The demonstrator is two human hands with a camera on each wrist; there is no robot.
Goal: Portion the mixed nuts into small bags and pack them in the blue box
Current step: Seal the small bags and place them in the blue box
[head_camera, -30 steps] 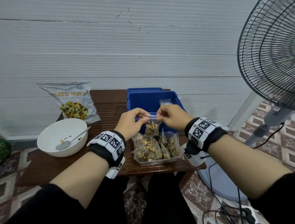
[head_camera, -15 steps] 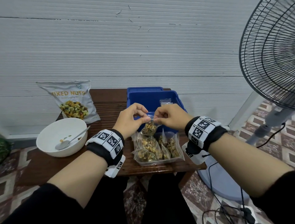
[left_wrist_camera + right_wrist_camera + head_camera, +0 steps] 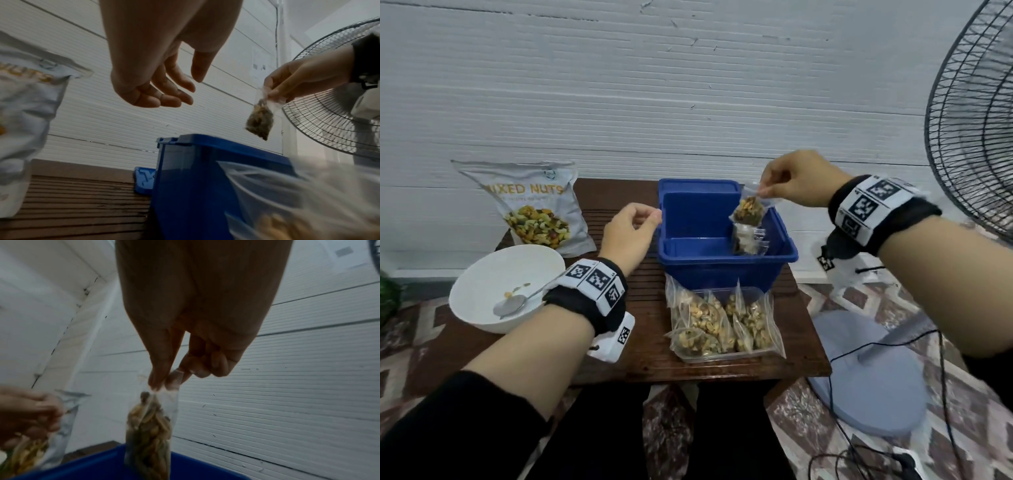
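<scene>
White ribbed wall panels fill the upper half of the head view; below them a dark slatted table (image 3: 640, 356) sits at centre, with a standing fan (image 3: 976, 113) at the right edge. On the table's far half stands the blue box (image 3: 726, 260), open, with one filled bag (image 3: 747, 240) already leaning in its right corner. Left of it lean a silver pouch (image 3: 534, 209) and a white bowl (image 3: 493, 291) with a spoon; in front lies a clear tray of filled bags (image 3: 719, 325).

The right hand (image 3: 796, 181) pinches the top corner of a small bag of nuts (image 3: 749, 209) between thumb and forefinger, dangling it above the box's right side. The left hand (image 3: 628, 236) hangs loosely curled, holding nothing, beside the box's left wall.

Risks, as I judge them: held by one corner, the bag could slip, or land on the rim and tip outside; whether its seal is fully shut cannot be told, so nuts might spill.

Readable print: "MIXED NUTS" on the pouch; the smaller line beneath is illegible.
</scene>
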